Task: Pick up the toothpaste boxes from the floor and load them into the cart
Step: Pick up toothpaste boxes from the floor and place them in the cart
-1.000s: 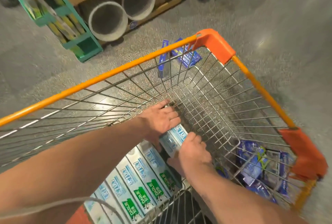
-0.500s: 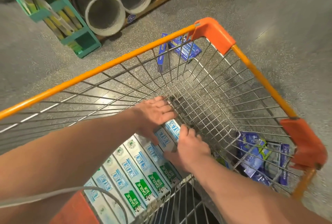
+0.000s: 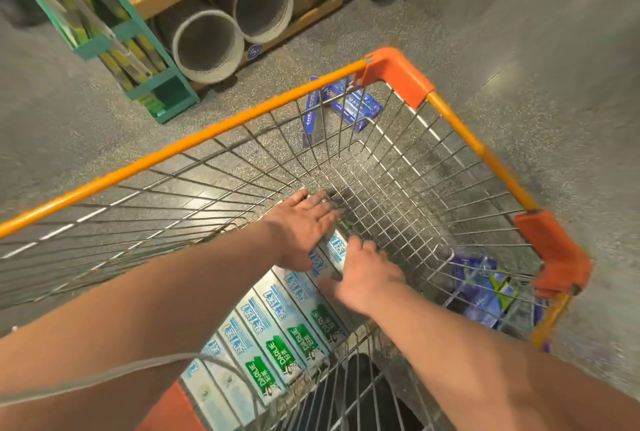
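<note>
A wire cart with an orange rim [image 3: 207, 134] fills the view. Several white and pale blue toothpaste boxes [image 3: 277, 326] with green labels lie side by side on its bottom at the near left. My left hand [image 3: 301, 223] rests with straight fingers on the far end of the row. My right hand [image 3: 363, 275] curls its fingers and thumb round the rightmost box [image 3: 336, 247]. More blue toothpaste boxes [image 3: 356, 105] lie on the floor beyond the cart's far side.
Blue packages [image 3: 485, 292] lie on the floor at the right, seen through the wire wall. Large cardboard tubes [image 3: 207, 46] and a wooden shelf stand at the back, a green rack [image 3: 138, 50] to their left. A grey cable [image 3: 104, 375] crosses my left forearm.
The rightmost box has settled flat against the row. My left hand's fingers have straightened over the boxes' far end. My right hand stays on that box.
</note>
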